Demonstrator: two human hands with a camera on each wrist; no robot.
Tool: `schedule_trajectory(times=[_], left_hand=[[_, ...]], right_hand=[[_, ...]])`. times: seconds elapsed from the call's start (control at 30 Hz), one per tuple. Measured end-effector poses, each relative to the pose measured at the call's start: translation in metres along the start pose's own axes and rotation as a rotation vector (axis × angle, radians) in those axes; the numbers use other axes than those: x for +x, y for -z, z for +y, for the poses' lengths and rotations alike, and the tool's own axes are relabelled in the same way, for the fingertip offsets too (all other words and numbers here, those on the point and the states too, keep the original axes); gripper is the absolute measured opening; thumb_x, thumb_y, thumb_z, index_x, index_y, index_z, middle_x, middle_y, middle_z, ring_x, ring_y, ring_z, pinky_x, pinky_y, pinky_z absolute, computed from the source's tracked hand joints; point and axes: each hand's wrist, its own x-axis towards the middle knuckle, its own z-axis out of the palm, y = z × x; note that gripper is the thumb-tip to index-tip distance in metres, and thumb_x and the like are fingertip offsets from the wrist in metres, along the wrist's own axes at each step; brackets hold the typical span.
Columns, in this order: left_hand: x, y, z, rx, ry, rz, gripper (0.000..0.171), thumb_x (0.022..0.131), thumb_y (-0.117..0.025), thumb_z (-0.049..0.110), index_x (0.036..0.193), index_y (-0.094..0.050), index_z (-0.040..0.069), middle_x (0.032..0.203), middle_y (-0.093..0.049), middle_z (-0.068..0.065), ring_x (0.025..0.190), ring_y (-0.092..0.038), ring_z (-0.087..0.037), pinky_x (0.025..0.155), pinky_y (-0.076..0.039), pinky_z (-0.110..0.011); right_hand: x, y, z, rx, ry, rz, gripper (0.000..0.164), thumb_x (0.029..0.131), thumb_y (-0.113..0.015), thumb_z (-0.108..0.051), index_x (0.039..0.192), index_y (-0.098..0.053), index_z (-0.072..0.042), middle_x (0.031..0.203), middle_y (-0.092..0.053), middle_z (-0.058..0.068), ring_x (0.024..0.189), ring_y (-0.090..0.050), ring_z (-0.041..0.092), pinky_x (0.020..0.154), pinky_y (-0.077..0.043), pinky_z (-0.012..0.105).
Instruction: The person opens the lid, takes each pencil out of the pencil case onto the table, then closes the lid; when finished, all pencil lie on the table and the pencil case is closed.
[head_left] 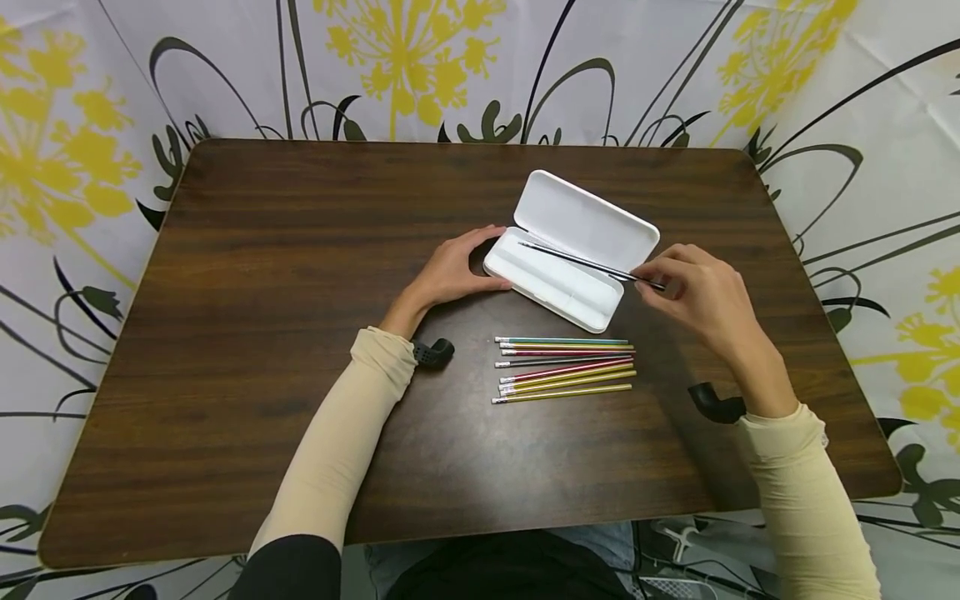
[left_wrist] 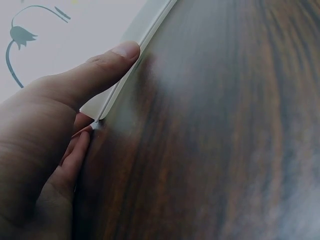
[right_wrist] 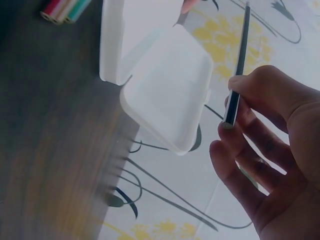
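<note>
A white pencil case lies with its lid raised at the back. My left hand grips the case's left end, thumb on the front side and fingers round the back; in the left wrist view the thumb presses its edge. Above the tray, my right hand pinches a dark pencil near its right end, between thumb and fingertips. The right wrist view shows this black pencil with its flat end by the fingers. In front of the case, several coloured pencils lie side by side.
The brown wood-grain table extends widely to the left of the case. Behind it hangs a white cloth with yellow flowers. Black wrist cameras sit at the left wrist and right wrist.
</note>
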Motion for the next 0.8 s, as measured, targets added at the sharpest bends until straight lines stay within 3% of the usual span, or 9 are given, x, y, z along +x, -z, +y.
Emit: schedule_trajectory(times=[0.2,0.4,0.53,0.6,0.67,0.8], left_hand=[[0.003,0.002,0.002,-0.003,-0.003,0.001,0.090,0.074,-0.083,0.049,0.149,-0.044,0.019,0.150,-0.042,-0.007,0.137,-0.039,-0.021,0.109,-0.032,-0.040],[0.004,0.003,0.003,-0.005,0.002,-0.008,0.090,0.074,-0.084,0.048,0.150,-0.043,0.020,0.151,-0.041,-0.007,0.137,-0.038,-0.021,0.109,-0.031,-0.041],[0.003,0.004,0.003,-0.021,0.010,-0.010,0.090,0.074,-0.084,0.048,0.150,-0.043,0.020,0.152,-0.040,-0.006,0.138,-0.037,-0.021,0.109,-0.031,-0.042],[0.003,0.004,0.002,-0.023,0.017,-0.013,0.090,0.074,-0.084,0.048,0.150,-0.042,0.021,0.152,-0.039,-0.005,0.138,-0.037,-0.021,0.109,-0.031,-0.042],[0.002,0.003,0.002,-0.018,0.022,-0.015,0.090,0.075,-0.083,0.049,0.150,-0.042,0.021,0.152,-0.039,-0.005,0.138,-0.036,-0.021,0.109,-0.031,-0.042],[0.002,0.000,0.001,-0.015,0.020,-0.019,0.090,0.075,-0.083,0.048,0.150,-0.042,0.021,0.152,-0.039,-0.005,0.138,-0.036,-0.021,0.109,-0.031,-0.043]], right_hand=[[-0.027,0.001,-0.008,0.050,0.104,-0.008,0.022,0.076,-0.082,-0.007,0.097,-0.078,-0.014,0.089,-0.064,-0.003,0.065,-0.053,0.009,0.055,-0.039,0.024],[-0.059,-0.002,-0.016,0.152,0.162,-0.076,0.034,0.070,-0.084,-0.002,0.101,-0.078,-0.015,0.097,-0.064,-0.006,0.069,-0.052,0.006,0.055,-0.040,0.018],[-0.074,-0.003,-0.020,0.178,0.183,-0.107,0.024,0.078,-0.081,-0.013,0.102,-0.077,-0.015,0.098,-0.065,-0.006,0.077,-0.057,0.007,0.061,-0.042,0.019],[-0.079,-0.004,-0.021,0.169,0.191,-0.109,0.019,0.086,-0.076,-0.026,0.101,-0.077,-0.015,0.098,-0.065,-0.006,0.080,-0.057,0.009,0.063,-0.042,0.021],[-0.081,-0.003,-0.021,0.165,0.188,-0.114,0.024,0.093,-0.067,-0.035,0.102,-0.077,-0.015,0.098,-0.065,-0.006,0.080,-0.057,0.008,0.063,-0.042,0.021],[-0.087,-0.006,-0.020,0.169,0.189,-0.112,0.020,0.089,-0.071,-0.028,0.101,-0.077,-0.014,0.099,-0.064,-0.006,0.081,-0.057,0.008,0.063,-0.042,0.022]])
